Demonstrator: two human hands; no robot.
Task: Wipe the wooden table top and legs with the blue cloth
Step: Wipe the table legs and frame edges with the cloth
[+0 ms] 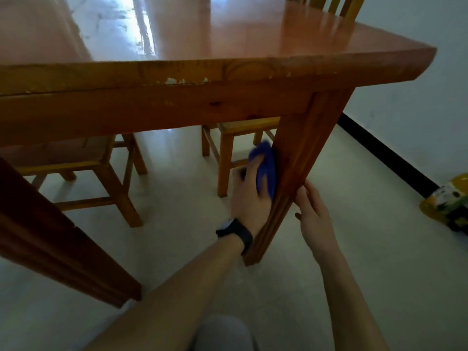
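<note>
- So the left hand grip is clamped on the blue cloth, pressed flat against the desk leg.
- Leg's long axis runs 1 o'clock to 7; unwiped stretch is probably toward 7.
- Right hand, fingers spread, steadies the leg's other side.

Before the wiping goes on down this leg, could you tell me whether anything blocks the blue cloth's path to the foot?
Nothing visible does. The left hand presses the blue cloth on the table leg; the right hand touches its opposite side.

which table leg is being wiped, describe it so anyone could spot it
Start at the table and follow its near edge to the right corner. The leg drops from there. It alone has the blue cloth pressed on it by the left hand, right hand opposite.
</note>
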